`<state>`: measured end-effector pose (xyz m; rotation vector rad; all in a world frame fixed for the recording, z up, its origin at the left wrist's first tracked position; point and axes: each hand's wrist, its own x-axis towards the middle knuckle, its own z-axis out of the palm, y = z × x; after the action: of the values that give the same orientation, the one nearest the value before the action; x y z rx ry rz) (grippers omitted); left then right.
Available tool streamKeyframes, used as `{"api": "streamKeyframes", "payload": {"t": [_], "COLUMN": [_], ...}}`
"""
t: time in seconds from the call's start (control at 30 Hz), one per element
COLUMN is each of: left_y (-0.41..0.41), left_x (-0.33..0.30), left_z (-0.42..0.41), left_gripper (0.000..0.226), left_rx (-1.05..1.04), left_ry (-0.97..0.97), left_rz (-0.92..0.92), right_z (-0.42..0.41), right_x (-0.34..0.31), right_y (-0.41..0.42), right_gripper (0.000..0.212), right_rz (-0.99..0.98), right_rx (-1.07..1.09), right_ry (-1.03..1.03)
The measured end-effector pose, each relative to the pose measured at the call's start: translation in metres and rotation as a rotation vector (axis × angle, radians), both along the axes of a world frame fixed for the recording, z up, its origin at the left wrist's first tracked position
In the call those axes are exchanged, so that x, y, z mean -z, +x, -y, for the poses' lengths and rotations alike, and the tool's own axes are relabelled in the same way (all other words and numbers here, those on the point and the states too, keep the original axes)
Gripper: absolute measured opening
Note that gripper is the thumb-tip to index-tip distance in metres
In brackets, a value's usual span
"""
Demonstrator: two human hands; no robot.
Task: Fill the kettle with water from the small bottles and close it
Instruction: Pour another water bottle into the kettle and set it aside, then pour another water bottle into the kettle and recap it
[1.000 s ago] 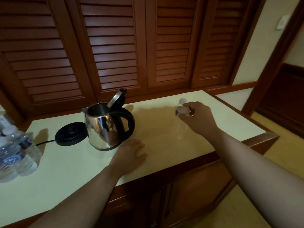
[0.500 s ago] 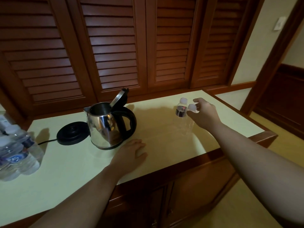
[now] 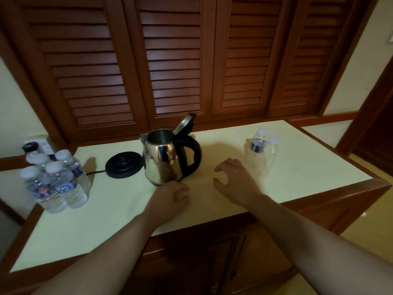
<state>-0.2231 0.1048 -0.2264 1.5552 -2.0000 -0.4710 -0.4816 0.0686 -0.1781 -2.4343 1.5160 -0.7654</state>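
Steel kettle, lid up, stands just beyond our flat left hand, while full bottles wait far left, away from our loosely curled, empty right hand.

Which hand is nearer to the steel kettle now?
Left. The left hand rests on the counter just in front of the kettle; the right hand hovers farther off, to its right.

Your steel kettle stands upright mid-counter beside its black base, lid tipped open, with two capped empty bottles upright to the right and four capped full bottles clustered at the left.
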Motion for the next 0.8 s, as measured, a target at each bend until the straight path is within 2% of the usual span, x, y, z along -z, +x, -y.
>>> {"api": "streamKeyframes", "payload": {"t": [0.17,0.33,0.5,0.67,0.8], "left_y": [0.049,0.110,0.168,0.216,0.240], "left_x": [-0.005,-0.006,-0.015,-0.027,-0.044], "left_z": [-0.032,-0.074,-0.117,-0.136,-0.124], "left_gripper": [0.029,0.022,0.005,0.027,0.049], "left_rx": [-0.176,-0.309,-0.542,-0.853,-0.898], "left_ry": [0.020,-0.050,-0.139,-0.175,-0.100], "left_rz": [-0.027,-0.100,-0.216,-0.370,-0.448], "right_z": [-0.009,-0.021,-0.031,-0.042,-0.047], "right_x": [0.006,0.014,0.023,0.021,0.020], "right_y": [0.064,0.128,0.187,0.222,0.228], "right_gripper": [0.033,0.041,0.043,0.040,0.034], "right_rz": [-0.001,-0.002,0.001,0.010,0.016], "right_rx": [-0.116,-0.238,-0.345,-0.391,-0.376], "right_ry": [0.055,0.130,0.153,0.177,0.200]}}
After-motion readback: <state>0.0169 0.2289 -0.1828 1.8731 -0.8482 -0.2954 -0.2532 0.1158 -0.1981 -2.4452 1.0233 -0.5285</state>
